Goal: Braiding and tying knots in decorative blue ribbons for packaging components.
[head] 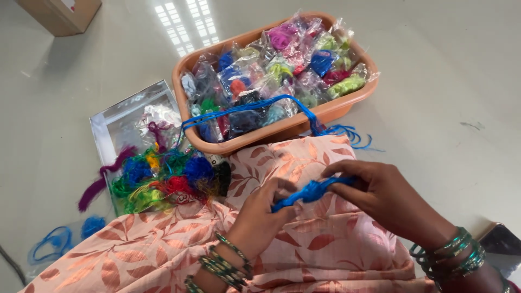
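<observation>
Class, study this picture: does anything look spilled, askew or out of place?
Yes. Blue thread trails out of the orange tub over its rim. Loose coloured threads lie heaped on the floor, outside any packet. Both hands, left hand and right hand, hold a blue bundle.

A pale glossy floor (445, 70) is carrying an orange tub (347, 106), a clear packet sheet (130, 116), a cardboard box (59, 13) and blue thread loops (51, 244)

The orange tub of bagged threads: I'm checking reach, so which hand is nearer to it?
Right. The right hand sits just below the orange tub's near rim, pinching the blue thread bundle. The left hand holds the bundle's other end, lower and farther back.
</observation>
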